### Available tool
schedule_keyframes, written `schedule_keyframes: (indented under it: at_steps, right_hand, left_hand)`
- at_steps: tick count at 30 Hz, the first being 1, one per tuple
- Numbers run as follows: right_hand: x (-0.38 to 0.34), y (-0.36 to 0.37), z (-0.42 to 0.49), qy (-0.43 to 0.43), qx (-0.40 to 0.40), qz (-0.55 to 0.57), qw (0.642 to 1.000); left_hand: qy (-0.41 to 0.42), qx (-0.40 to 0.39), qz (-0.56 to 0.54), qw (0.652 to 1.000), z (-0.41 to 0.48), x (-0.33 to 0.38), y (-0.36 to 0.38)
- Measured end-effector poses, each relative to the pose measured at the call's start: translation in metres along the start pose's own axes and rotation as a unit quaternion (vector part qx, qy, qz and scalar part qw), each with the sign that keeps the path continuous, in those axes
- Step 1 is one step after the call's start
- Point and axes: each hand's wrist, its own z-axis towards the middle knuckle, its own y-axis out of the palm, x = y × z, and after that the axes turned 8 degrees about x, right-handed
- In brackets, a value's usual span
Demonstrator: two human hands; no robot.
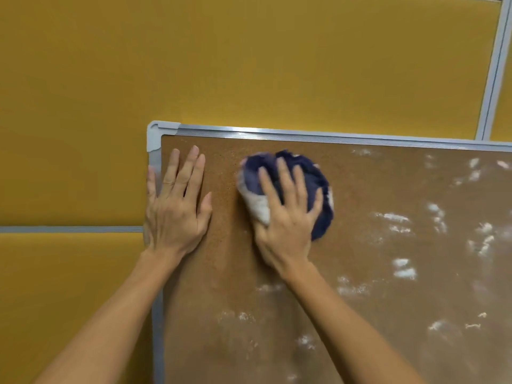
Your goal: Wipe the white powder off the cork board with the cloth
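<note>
Bare forearms [110, 314] reach forward. Left hand [177, 209] lies flat, fingers straight and spread. Right hand [288, 217], just beside it, presses down, fingers splayed.

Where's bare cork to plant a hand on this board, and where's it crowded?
Bare strip of cork board between the left hand and the cloth, up to the top frame; it continues down between the wrists. Crowded: white powder smears right of the right hand and along the bottom.

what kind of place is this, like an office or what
Probably an office or classroom, though little shows: mustard-yellow wall panels split by grey metal trim strips, like partition walls, and an aluminium-framed brown cork board dusted with white powder.
</note>
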Motion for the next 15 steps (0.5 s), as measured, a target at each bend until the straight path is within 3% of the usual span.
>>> schedule_keyframes:
  at_steps: [2, 5, 9, 15]
  right_hand:
    - [-0.001, -0.003, -0.024, -0.072, -0.039, 0.023, 0.996]
    - [0.026, -0.019, -0.037, -0.109, -0.031, 0.067, 0.991]
    - [0.063, -0.048, -0.009, -0.010, 0.042, 0.134, 0.990]
    - [0.151, -0.073, 0.023, 0.100, 0.080, 0.046, 0.991]
  left_hand:
    - [0.022, -0.010, 0.000, 1.000, -0.001, 0.003, 0.000]
    - [0.001, -0.026, 0.002, 1.000, 0.001, 0.012, -0.004]
    - [-0.009, -0.023, -0.036, 0.999, 0.014, 0.047, -0.005]
    - [-0.033, -0.019, -0.116, 0.993, 0.046, 0.139, 0.022]
